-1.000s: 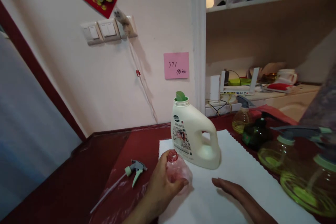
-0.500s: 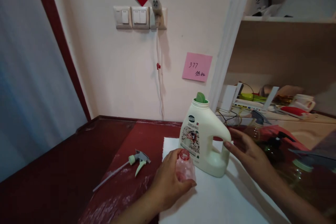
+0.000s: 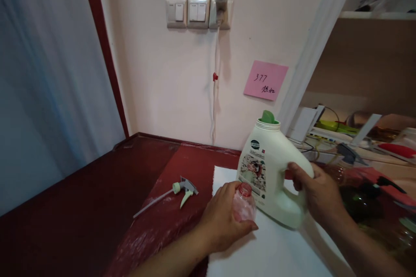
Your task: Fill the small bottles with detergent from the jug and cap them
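My left hand [image 3: 224,218] is closed round a small pinkish see-through bottle [image 3: 246,205], its red-tinted neck uncapped and facing up. Just behind it is a large pale green detergent jug [image 3: 273,173], with a picture label on its front and a green spout in its uncapped mouth. Through the jug's handle opening go the fingers of my right hand [image 3: 320,186], wrapped round the handle. The jug leans slightly; whether its base touches the white sheet I cannot tell. To the left, a trigger sprayer head [image 3: 185,188] with a thin dip tube lies on the red plastic cover.
Under the bottle lies a white sheet [image 3: 260,253] on the dark red table [image 3: 143,173]. At the right stand several pump and spray bottles [image 3: 360,197]. A white router [image 3: 338,134] sits on the shelf behind. A plug and cord [image 3: 214,78] hang along the wall.
My right hand has gone from touching the edge of the jug's handle to gripping it. The jug now tilts a little. The whole view has shifted, while my left hand keeps the bottle.
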Demonstrator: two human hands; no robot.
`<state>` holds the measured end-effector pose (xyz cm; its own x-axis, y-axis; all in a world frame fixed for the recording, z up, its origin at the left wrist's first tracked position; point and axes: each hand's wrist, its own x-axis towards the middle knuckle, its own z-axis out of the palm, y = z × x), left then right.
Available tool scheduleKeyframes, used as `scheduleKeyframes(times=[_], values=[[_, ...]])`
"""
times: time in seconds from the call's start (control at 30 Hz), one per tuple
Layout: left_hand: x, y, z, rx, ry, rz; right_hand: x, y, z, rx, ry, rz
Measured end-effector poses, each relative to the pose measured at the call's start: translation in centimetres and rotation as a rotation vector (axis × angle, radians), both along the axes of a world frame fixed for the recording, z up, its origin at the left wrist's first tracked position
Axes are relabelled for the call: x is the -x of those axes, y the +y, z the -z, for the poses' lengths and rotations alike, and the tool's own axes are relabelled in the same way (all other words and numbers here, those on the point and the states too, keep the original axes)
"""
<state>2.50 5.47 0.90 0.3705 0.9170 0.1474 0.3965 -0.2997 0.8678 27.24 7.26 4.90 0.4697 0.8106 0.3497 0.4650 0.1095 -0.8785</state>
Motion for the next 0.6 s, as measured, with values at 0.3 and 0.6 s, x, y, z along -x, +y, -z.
scheduleKeyframes(times=[0.3, 0.6], values=[[0.1, 0.2, 0.3, -0.047, 0.001, 0.008, -1.0, -4.9, -6.1, -0.012, -0.266, 0.079], [1.1, 1.6, -0.2, -0.148, 0.046, -0.147, -1.2, -6.5, -7.8, -0.264, -0.721, -0.119]])
